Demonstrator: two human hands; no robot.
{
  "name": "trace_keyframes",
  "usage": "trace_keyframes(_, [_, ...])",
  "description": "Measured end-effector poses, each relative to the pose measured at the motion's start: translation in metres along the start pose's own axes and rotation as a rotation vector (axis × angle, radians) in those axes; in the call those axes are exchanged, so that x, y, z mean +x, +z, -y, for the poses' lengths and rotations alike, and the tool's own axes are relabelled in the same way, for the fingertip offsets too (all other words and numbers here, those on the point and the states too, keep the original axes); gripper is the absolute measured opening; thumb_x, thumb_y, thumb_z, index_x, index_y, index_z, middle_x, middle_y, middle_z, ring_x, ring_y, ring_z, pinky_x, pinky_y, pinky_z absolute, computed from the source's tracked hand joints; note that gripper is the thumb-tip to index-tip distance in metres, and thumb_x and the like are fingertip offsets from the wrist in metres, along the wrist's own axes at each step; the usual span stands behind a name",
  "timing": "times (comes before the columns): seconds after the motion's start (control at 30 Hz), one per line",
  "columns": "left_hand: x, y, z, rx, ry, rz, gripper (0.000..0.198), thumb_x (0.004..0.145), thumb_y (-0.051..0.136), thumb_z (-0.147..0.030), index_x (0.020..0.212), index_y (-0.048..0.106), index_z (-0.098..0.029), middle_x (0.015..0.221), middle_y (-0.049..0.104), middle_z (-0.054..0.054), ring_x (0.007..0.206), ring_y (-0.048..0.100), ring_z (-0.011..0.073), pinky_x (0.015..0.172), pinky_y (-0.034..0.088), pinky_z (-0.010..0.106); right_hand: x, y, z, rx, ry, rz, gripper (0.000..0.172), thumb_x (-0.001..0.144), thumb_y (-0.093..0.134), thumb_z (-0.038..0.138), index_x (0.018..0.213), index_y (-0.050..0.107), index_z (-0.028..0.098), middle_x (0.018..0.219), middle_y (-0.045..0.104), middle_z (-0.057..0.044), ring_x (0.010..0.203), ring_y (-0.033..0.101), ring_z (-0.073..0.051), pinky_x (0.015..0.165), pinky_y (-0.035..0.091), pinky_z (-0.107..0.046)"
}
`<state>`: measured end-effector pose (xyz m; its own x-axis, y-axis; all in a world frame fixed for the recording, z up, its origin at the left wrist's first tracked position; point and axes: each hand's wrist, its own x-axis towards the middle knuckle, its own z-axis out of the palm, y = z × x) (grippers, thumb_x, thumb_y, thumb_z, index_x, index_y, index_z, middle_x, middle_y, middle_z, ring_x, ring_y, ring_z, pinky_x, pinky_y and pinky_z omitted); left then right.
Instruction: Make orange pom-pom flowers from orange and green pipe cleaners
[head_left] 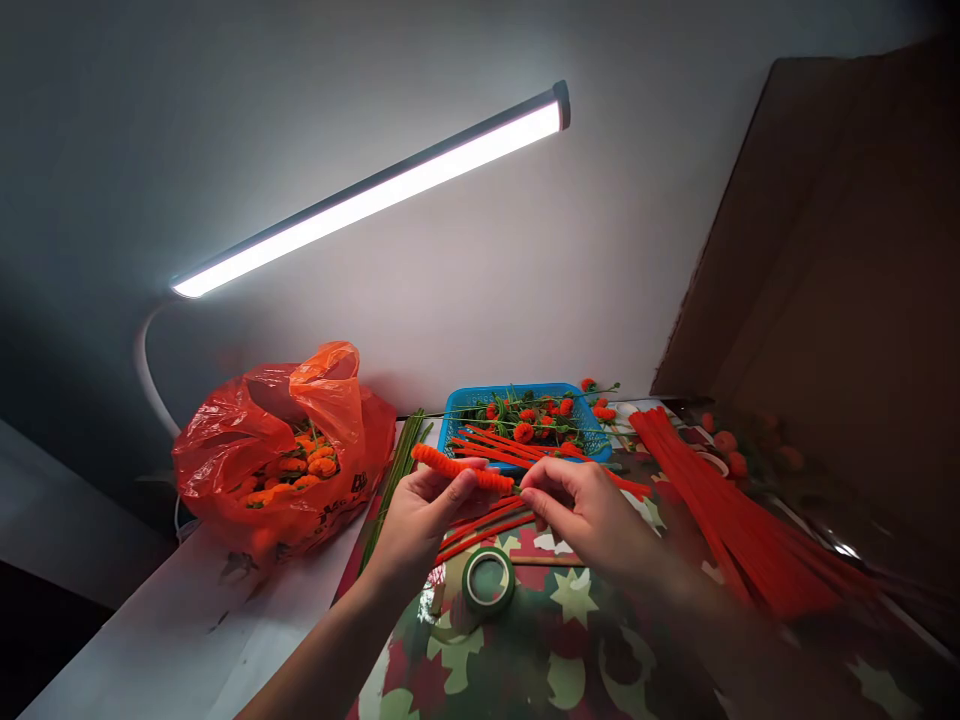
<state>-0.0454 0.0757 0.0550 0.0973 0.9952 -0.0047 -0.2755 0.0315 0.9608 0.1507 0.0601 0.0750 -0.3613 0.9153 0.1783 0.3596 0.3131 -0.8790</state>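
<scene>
My left hand (424,515) is closed around a fuzzy orange-red pipe cleaner (457,468), which lies across its fingers and runs to the right. My right hand (581,505) pinches the other end of that same pipe cleaner near a thin green stem. Both hands hover above a table covered with a cloth of red, green and cream star shapes (555,650). Just below the hands lies a roll of green tape (488,580). More loose red pipe cleaners (480,530) lie flat under the hands.
A blue basket (457,410) behind the hands holds red pompom flowers on green stems. An orange plastic bag (285,450) with orange flowers sits at the left. A large bundle of red pipe cleaners (735,510) lies right. Green wires (394,480), a lit lamp bar (375,190) and brown cardboard (840,250) surround.
</scene>
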Motion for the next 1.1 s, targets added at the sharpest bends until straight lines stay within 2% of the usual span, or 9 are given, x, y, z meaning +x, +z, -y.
trace_keyframes(0.13, [0.001, -0.002, -0.009, -0.063, 0.088, -0.08, 0.042, 0.064, 0.081, -0.041, 0.092, 0.072, -0.011, 0.082, 0.076, 0.01, 0.07, 0.072, 0.0195, 0.066, 0.058, 0.026, 0.001, -0.004, 0.001, -0.054, -0.003, 0.052, 0.016, 0.088, 0.053, 0.034, 0.091, 0.057, 0.019, 0.065, 0.053, 0.003, 0.056, 0.046, -0.011, 0.05, 0.034, -0.022])
trace_keyframes(0.23, [0.002, -0.004, -0.017, -0.101, 0.109, -0.127, 0.039, 0.063, 0.082, -0.038, 0.089, 0.072, -0.011, 0.077, 0.076, 0.008, 0.067, 0.071, 0.0161, 0.065, 0.057, 0.023, 0.001, -0.009, 0.0, -0.113, 0.009, 0.065, 0.02, 0.091, 0.047, 0.034, 0.081, 0.056, 0.019, 0.062, 0.051, 0.003, 0.053, 0.044, -0.011, 0.049, 0.032, -0.022])
trace_keyframes(0.4, [-0.001, -0.003, -0.022, -0.056, 0.086, -0.101, 0.039, 0.062, 0.082, -0.039, 0.087, 0.072, -0.011, 0.076, 0.076, 0.009, 0.064, 0.07, 0.0165, 0.061, 0.055, 0.022, -0.001, -0.012, 0.001, -0.16, 0.005, 0.082, 0.026, 0.093, 0.043, 0.033, 0.073, 0.052, 0.019, 0.059, 0.048, 0.004, 0.051, 0.041, -0.01, 0.047, 0.029, -0.022])
trace_keyframes(0.63, [-0.003, -0.004, -0.017, -0.001, 0.087, -0.046, 0.035, 0.066, 0.08, -0.037, 0.09, 0.073, -0.013, 0.08, 0.077, 0.009, 0.068, 0.071, 0.0181, 0.062, 0.055, 0.022, -0.003, -0.014, 0.003, -0.164, 0.016, 0.085, 0.024, 0.09, 0.046, 0.032, 0.072, 0.055, 0.019, 0.059, 0.047, 0.003, 0.051, 0.04, -0.01, 0.047, 0.029, -0.022])
trace_keyframes(0.87, [-0.007, 0.007, -0.004, -0.01, -0.017, -0.011, 0.04, 0.066, 0.08, -0.038, 0.093, 0.072, -0.01, 0.081, 0.077, 0.012, 0.072, 0.072, 0.022, 0.067, 0.057, 0.027, -0.005, -0.01, 0.004, -0.192, 0.025, 0.112, 0.025, 0.09, 0.047, 0.032, 0.072, 0.058, 0.018, 0.062, 0.056, 0.001, 0.054, 0.046, -0.011, 0.049, 0.031, -0.021])
trace_keyframes(1.0, [-0.003, 0.004, -0.004, -0.074, 0.034, -0.066, 0.034, 0.07, 0.077, -0.038, 0.093, 0.071, -0.012, 0.079, 0.077, 0.009, 0.068, 0.072, 0.018, 0.064, 0.055, 0.023, -0.004, -0.013, 0.0, -0.145, 0.064, 0.143, 0.021, 0.089, 0.05, 0.034, 0.078, 0.061, 0.018, 0.067, 0.059, 0.0, 0.057, 0.051, -0.012, 0.049, 0.035, -0.021])
trace_keyframes(1.1, [0.001, -0.001, -0.005, -0.103, 0.054, -0.08, 0.032, 0.073, 0.075, -0.038, 0.091, 0.07, -0.013, 0.077, 0.077, 0.007, 0.064, 0.07, 0.0148, 0.062, 0.054, 0.021, -0.003, -0.015, -0.002, -0.124, 0.082, 0.153, 0.024, 0.091, 0.047, 0.033, 0.076, 0.058, 0.018, 0.062, 0.056, 0.001, 0.054, 0.05, -0.012, 0.048, 0.036, -0.021])
